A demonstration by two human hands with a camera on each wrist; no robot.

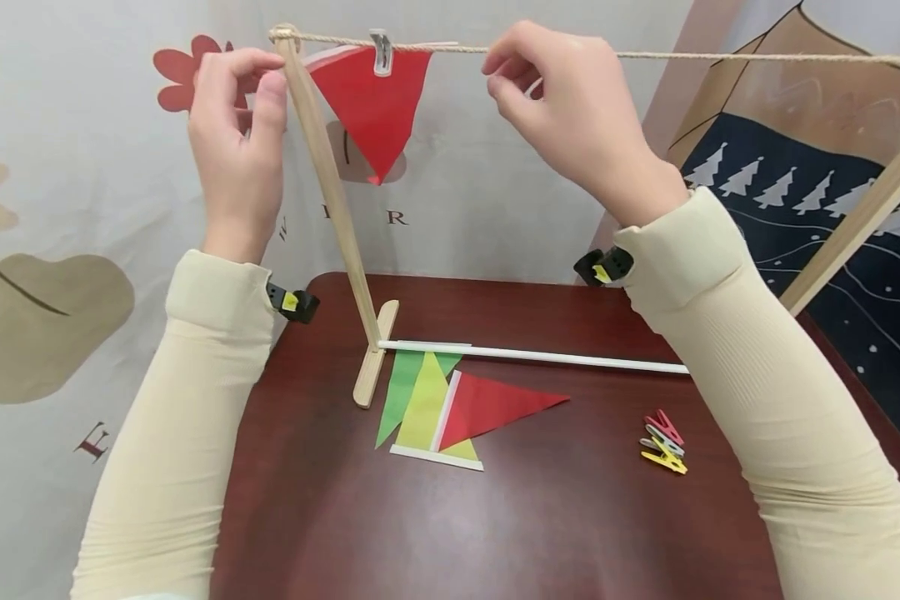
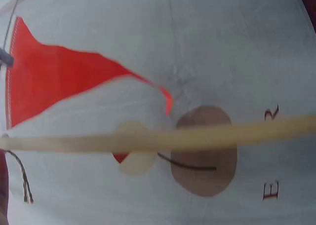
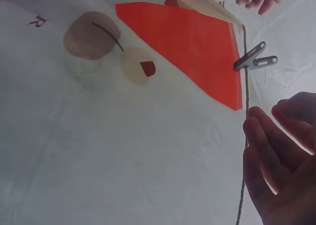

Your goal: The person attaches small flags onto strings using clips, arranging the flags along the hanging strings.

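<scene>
A red pennant (image 1: pixel 378 104) hangs point-down from the twine (image 1: pixel 690 56), held by one grey clothespin (image 1: pixel 382 52) near the wooden post (image 1: pixel 322 167). Beside the top of that post, my left hand (image 1: pixel 232 146) is raised with loosely bent fingers and nothing in them. My right hand (image 1: pixel 570 108) is up at the twine, to the right of the pennant. In the right wrist view its fingertips (image 3: pixel 254 129) overlap the twine just past the pennant's corner, with the thumb apart from them. Seen from the left wrist, the pennant's tip (image 2: pixel 168 99) curls over.
On the dark red table (image 1: pixel 495 525) lie another red pennant (image 1: pixel 495 407), a yellow one (image 1: pixel 420 408) and green fabric (image 1: pixel 401 387). Several small clothespins (image 1: pixel 665 443) sit at the right. A white rod (image 1: pixel 570 358) runs from the post's foot (image 1: pixel 370 375); a second post (image 1: pixel 862 217) leans at right.
</scene>
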